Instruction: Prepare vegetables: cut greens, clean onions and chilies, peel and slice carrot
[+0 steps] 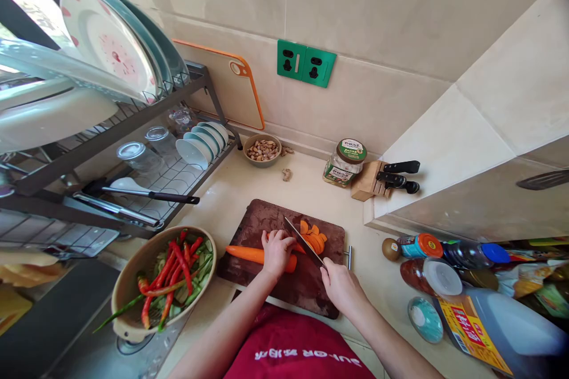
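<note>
My left hand [278,250] presses down on a carrot at the middle of the dark brown cutting board [284,291], its fingers curled over the piece. A long carrot [243,253] reaches out to the left from under that hand. In my right hand [341,287] is the handle of a kitchen knife [304,241], the blade slanting up and left close by the left fingertips. Carrot slices [316,240] lie just beyond the blade, on the right part of the board. What the left fingertips touch is partly hidden.
A colander [211,266] of red chilies and green vegetable pieces stands left. Behind are a bowl of garlic [262,150], a jar [344,163] and a knife block [367,181]. Bottles [484,314] crowd the right; a dish rack [186,95] rises at left.
</note>
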Motion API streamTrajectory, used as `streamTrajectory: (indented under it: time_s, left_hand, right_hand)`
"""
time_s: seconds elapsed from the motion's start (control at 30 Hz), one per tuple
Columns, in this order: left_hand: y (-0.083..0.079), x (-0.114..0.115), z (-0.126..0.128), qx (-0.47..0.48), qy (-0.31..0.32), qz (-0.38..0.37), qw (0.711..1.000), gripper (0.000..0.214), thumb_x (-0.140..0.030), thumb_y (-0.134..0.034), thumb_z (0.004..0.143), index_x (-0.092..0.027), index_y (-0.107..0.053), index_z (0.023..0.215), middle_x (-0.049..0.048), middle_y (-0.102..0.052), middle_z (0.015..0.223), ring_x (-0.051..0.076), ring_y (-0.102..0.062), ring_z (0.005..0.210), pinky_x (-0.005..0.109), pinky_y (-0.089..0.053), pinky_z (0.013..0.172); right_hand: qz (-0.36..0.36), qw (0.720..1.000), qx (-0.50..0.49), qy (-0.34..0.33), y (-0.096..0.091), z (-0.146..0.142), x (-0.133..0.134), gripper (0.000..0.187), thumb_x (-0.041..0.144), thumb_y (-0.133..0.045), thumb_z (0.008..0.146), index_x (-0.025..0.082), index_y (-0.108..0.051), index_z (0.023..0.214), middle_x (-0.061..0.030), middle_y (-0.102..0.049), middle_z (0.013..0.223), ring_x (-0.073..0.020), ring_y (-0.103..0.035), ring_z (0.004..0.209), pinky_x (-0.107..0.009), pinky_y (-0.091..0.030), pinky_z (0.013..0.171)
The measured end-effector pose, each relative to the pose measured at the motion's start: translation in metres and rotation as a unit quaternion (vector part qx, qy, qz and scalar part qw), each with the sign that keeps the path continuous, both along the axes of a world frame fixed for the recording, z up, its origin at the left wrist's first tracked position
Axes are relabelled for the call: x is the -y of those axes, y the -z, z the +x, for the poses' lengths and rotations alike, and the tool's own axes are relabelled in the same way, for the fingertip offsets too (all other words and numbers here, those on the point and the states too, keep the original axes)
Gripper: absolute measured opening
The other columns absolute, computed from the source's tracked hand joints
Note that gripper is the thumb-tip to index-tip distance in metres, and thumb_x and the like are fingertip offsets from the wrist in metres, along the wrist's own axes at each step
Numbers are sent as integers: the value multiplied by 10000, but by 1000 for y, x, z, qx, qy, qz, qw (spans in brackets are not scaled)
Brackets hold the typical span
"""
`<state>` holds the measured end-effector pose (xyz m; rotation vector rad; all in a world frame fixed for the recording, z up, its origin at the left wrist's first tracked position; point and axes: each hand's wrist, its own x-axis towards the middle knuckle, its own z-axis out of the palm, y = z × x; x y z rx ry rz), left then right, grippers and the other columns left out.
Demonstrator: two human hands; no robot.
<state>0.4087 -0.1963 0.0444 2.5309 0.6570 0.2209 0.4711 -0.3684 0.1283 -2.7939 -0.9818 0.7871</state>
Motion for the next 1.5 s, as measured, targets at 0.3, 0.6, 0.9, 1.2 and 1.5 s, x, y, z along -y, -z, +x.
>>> streamTrajectory:
  time_s: [0.3,0.6,0.9,1.2,1.5]
  left_hand:
    - [1,0,2,-10,-2,-35,999,189,-236,-591,769,-372,-699,844,8,-572,805,210,-448,911,583,-90,1018]
    - [2,-1,2,18,0,-56,998,153,-245,-574,779,-313,-707,749,12,-599,789,207,-471,883,592,-73,1018]
    - [3,-1,3,16,-7,-50,999,136,-257,-579,771,-289,-702,720,18,-595,770,212,-474,876,590,-105,1015]
    - [6,-1,1,38,-6,-61,997,141,-234,-582,773,-277,-699,707,11,-598,767,199,-492,869,584,-99,1022]
    - [6,-2,1,29,-10,-63,998,162,-232,-562,786,-268,-699,708,9,-589,747,193,-481,847,552,-117,1028]
  right_hand:
    - [-45,999,-11,-3,-6,1,15,185,264,-330,903,224,-510,883,-44,-669,752,-174,-651,672,-238,-282,510]
    - [-12,1000,-17,12,23,-1,-9,235,231,-308,912,184,-536,886,-75,-682,787,-174,-652,709,-226,-312,532]
    - [-14,1000,-17,-14,6,5,0,200,261,-340,903,208,-532,880,-49,-670,741,-170,-649,671,-222,-311,523]
    - [12,1000,-6,-13,16,8,-17,233,256,-318,903,194,-542,898,-81,-683,789,-184,-653,724,-232,-361,578]
    - [-19,1000,-7,1,21,2,-22,244,261,-310,909,187,-543,913,-95,-685,811,-199,-655,727,-244,-354,557]
